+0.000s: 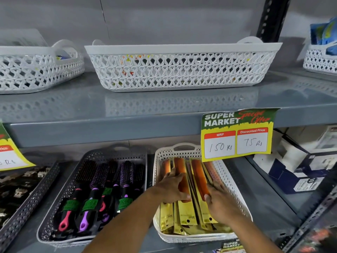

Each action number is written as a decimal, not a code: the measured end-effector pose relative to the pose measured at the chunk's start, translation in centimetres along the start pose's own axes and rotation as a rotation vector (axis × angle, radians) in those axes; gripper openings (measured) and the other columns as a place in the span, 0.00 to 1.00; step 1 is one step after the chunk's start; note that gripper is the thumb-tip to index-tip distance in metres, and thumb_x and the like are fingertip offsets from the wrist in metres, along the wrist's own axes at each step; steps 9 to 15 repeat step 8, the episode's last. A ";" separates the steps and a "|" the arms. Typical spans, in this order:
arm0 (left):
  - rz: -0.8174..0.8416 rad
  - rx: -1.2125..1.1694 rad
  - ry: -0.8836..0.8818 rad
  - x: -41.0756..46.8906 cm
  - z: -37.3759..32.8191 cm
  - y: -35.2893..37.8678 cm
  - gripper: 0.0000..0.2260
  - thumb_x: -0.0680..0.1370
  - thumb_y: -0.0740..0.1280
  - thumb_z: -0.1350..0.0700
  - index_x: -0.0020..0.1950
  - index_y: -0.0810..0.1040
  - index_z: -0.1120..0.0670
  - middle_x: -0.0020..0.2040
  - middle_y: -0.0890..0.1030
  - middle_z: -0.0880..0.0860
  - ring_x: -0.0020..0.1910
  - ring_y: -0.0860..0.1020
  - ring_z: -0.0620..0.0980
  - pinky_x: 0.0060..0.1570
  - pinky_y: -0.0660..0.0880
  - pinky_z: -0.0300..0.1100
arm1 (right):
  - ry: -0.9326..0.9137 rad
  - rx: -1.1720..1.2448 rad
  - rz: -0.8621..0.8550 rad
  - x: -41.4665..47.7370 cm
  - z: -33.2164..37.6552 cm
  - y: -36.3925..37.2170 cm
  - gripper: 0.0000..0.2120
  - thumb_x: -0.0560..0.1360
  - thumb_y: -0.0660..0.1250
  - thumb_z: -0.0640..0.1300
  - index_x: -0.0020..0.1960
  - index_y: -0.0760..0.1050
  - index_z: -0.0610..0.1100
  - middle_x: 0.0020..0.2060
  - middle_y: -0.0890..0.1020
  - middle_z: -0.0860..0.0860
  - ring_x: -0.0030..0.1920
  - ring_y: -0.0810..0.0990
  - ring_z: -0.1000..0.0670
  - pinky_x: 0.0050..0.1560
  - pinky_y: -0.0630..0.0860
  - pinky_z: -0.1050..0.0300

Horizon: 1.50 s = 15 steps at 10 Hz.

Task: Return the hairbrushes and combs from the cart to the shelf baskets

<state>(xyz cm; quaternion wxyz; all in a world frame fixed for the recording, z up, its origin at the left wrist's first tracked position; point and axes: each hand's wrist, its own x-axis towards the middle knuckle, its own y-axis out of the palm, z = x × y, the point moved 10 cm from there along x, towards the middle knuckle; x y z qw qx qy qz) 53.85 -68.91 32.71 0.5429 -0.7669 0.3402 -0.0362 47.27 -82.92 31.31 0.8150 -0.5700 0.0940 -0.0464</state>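
A white lattice basket point(230, 179) on the lower shelf holds several orange combs in gold card packs point(186, 209), standing on edge. My left hand point(170, 187) lies flat against the left side of the packs, fingers spread over an orange comb. My right hand point(221, 203) presses on the packs from the right, thumb on a gold card. To the left, a grey lattice basket point(76, 172) holds several round hairbrushes point(94, 194) with pink and purple handles and green tags. The cart is out of view.
The upper grey shelf point(127, 106) carries a long white basket point(182, 68), another white basket point(36, 70) at left and one at far right point(321, 61). A yellow price sign point(237, 136) hangs over the comb basket's back. Boxes point(300, 165) stand at right.
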 end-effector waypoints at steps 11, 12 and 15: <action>-0.280 -0.223 0.031 -4.6 -1.4 -1.8 0.38 0.75 0.44 0.30 0.80 0.44 0.48 0.80 0.41 0.55 0.78 0.39 0.56 0.77 0.44 0.52 | -0.229 0.225 -0.573 -3.4 3.9 -5.5 0.37 0.75 0.41 0.67 0.57 0.82 0.48 0.63 0.80 0.48 0.63 0.77 0.51 0.68 0.66 0.64; -0.280 -0.223 0.031 -4.6 -1.4 -1.8 0.38 0.75 0.44 0.30 0.80 0.44 0.48 0.80 0.41 0.55 0.78 0.39 0.56 0.77 0.44 0.52 | -0.229 0.225 -0.573 -3.4 3.9 -5.5 0.37 0.75 0.41 0.67 0.57 0.82 0.48 0.63 0.80 0.48 0.63 0.77 0.51 0.68 0.66 0.64; -0.280 -0.223 0.031 -4.6 -1.4 -1.8 0.38 0.75 0.44 0.30 0.80 0.44 0.48 0.80 0.41 0.55 0.78 0.39 0.56 0.77 0.44 0.52 | -0.229 0.225 -0.573 -3.4 3.9 -5.5 0.37 0.75 0.41 0.67 0.57 0.82 0.48 0.63 0.80 0.48 0.63 0.77 0.51 0.68 0.66 0.64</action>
